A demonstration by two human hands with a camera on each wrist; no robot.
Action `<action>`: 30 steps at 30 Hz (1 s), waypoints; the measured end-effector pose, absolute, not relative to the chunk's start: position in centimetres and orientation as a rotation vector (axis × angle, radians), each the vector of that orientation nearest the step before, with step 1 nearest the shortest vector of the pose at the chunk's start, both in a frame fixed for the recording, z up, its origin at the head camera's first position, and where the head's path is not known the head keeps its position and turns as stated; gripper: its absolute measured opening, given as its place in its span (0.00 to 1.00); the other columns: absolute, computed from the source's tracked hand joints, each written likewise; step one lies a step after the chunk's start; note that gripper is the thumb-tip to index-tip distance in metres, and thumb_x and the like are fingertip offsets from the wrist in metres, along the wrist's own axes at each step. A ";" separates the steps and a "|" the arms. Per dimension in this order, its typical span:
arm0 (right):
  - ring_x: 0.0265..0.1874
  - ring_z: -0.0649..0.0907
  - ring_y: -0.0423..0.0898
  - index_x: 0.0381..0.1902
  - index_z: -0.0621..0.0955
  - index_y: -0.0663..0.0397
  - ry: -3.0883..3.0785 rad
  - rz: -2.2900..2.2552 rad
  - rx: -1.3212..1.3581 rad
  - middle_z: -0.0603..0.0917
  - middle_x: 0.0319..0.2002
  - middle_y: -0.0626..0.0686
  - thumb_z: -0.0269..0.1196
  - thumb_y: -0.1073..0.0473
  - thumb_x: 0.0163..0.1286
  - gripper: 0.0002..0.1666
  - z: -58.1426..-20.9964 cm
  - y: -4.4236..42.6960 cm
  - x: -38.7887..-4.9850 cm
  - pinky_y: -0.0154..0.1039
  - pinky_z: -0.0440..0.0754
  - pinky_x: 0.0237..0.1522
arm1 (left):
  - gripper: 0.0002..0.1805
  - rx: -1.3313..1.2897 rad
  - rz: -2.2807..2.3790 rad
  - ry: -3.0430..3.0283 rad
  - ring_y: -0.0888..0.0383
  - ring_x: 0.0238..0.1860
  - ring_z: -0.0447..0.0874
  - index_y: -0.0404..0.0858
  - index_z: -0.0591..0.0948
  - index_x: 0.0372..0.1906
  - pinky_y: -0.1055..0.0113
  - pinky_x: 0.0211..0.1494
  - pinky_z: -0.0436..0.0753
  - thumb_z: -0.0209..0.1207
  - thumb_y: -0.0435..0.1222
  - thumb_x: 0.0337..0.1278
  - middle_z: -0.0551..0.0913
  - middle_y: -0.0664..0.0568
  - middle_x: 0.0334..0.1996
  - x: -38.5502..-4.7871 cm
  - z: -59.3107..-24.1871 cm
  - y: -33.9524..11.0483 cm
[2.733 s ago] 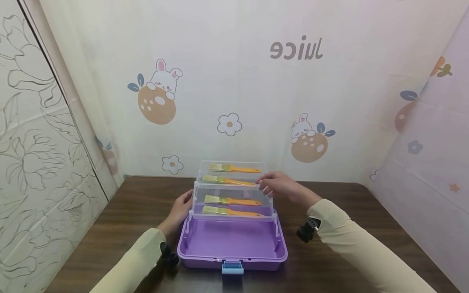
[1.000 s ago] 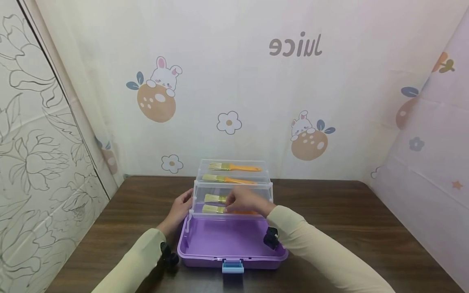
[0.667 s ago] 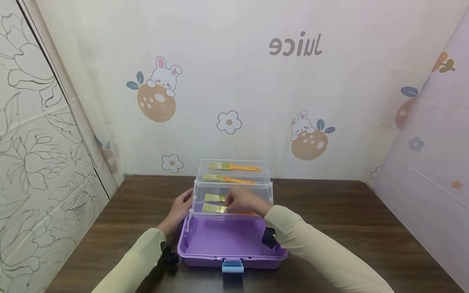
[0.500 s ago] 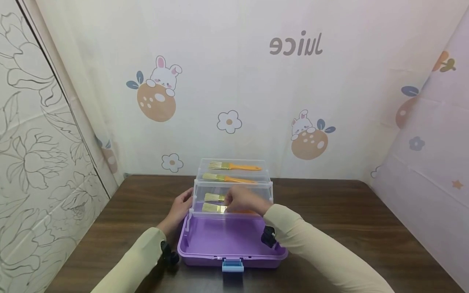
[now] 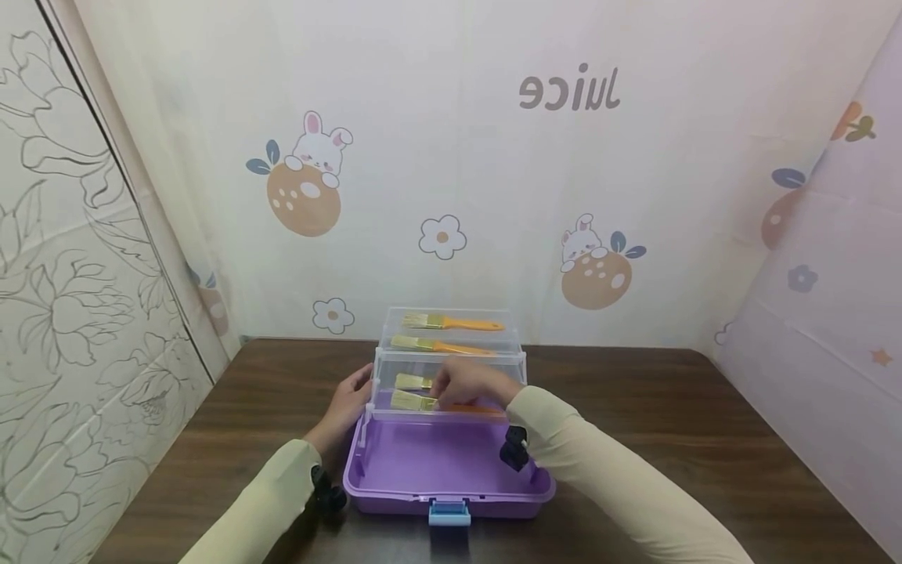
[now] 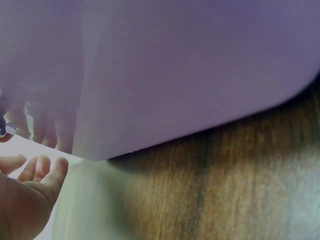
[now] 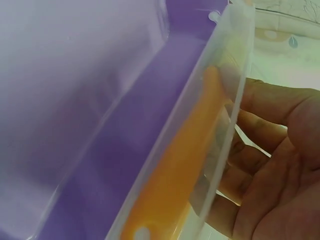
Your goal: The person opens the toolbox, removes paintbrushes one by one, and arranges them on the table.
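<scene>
Fingers (image 5: 444,382): those of the right hand (image 5: 470,379) were curled almost together at the neck of the front brush (image 5: 412,400) and appeared to pinch it; those of the left hand (image 5: 348,398) were relaxed, slightly bent, with nothing seen in hold.
Wooden table (image 5: 705,423): extended below and to both sides of the fingers. A hard sideways pull could have slid the box across it, should the left hand have given no bracing.
Purple box (image 5: 387,504): stood open, its base nearer the person than the right fingers. Heavy downward pressure on the raised trays was judged able to rock it.
Lower tray (image 5: 395,365): enclosed the right fingertips. A low pull risked catching its clear front wall and swinging the tray on its side supports.
Upper tray (image 5: 503,339): rose just beyond the right fingers. Knuckles lifted abruptly might have struck its front edge and jolted its two brushes (image 5: 472,323).
Front brush: lay within the lower tray, under the right fingers, bristles to their left, handle to their right. A hold so near the neck could have let the handle swing against the wall; clearance from the tray floor could not be determined.
Rear brush (image 5: 412,381): just beyond the right fingertips, partly hidden; a spread finger could have dragged it along.
Right arm (image 5: 620,486): slanted across the box's right rim, knuckles uppermost, fingers pointing down.
Left arm (image 5: 254,501): angled forward, its fingers beside the trays' left edge; firm contact was not confirmed.
</scene>
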State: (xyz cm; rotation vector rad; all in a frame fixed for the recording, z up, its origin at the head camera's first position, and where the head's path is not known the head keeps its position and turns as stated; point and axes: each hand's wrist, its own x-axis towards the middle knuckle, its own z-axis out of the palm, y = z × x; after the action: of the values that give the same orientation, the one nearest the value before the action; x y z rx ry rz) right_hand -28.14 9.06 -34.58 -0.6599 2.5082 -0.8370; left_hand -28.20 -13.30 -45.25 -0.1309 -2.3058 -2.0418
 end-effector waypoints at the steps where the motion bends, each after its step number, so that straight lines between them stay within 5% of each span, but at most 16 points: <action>1: 0.14 0.66 0.38 0.28 0.84 0.60 2.497 -0.837 -0.640 0.71 0.15 0.45 0.68 0.70 0.56 0.03 -34.5 9.1 -28.2 0.30 0.65 0.16 | 0.27 -0.127 -2.055 -2.301 0.40 0.63 0.66 0.23 0.61 0.67 0.52 0.64 0.69 0.48 0.31 0.69 0.66 0.29 0.64 -28.2 -45.2 -13.3; 19: 0.16 0.64 0.38 0.32 0.82 0.57 2.364 -0.942 -0.533 0.67 0.16 0.45 0.68 0.67 0.58 0.05 -33.9 9.3 -29.3 0.32 0.63 0.16 | 0.27 -0.132 -2.048 -2.311 0.39 0.61 0.67 0.21 0.61 0.67 0.51 0.63 0.70 0.48 0.30 0.68 0.66 0.28 0.63 -28.2 -44.8 -13.2; 30: 0.21 0.71 0.41 0.36 0.83 0.55 2.406 -0.883 -0.563 0.73 0.21 0.46 0.68 0.64 0.59 0.07 -32.4 9.6 -29.4 0.35 0.75 0.23 | 0.26 -0.108 -2.026 -2.301 0.40 0.61 0.68 0.22 0.62 0.67 0.51 0.63 0.70 0.49 0.30 0.68 0.68 0.29 0.62 -28.9 -45.9 -13.3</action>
State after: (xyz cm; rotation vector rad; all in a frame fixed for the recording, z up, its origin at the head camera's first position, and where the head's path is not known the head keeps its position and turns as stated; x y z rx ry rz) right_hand -29.37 9.56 -32.40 -0.5630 2.4056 -0.8826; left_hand -28.87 -13.26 -45.90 -0.1079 -2.3014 -2.0261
